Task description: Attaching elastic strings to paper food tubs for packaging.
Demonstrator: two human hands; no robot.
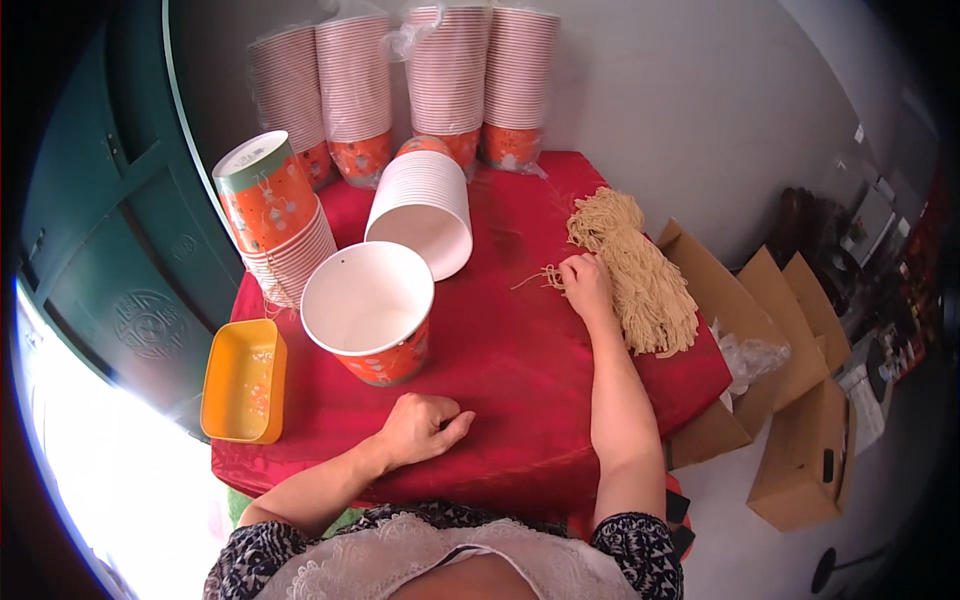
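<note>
My right hand pinches the end of a beige cord at the left side of a thick cord bundle. A few loose strands stick out to the left of its fingers. My left hand rests near the front of the table with its fingers curled in and nothing visible in them. Just beyond it, an orange paper bucket stands upright, its white inside facing up. Behind that, a nested stack of buckets lies on its side with the white opening toward me.
A yellow tub with small bits inside stands at the left table edge. Behind it is an upside-down bucket stack with cords hanging from it. Wrapped bucket stacks line the back of the red-covered table. Cardboard boxes stand right.
</note>
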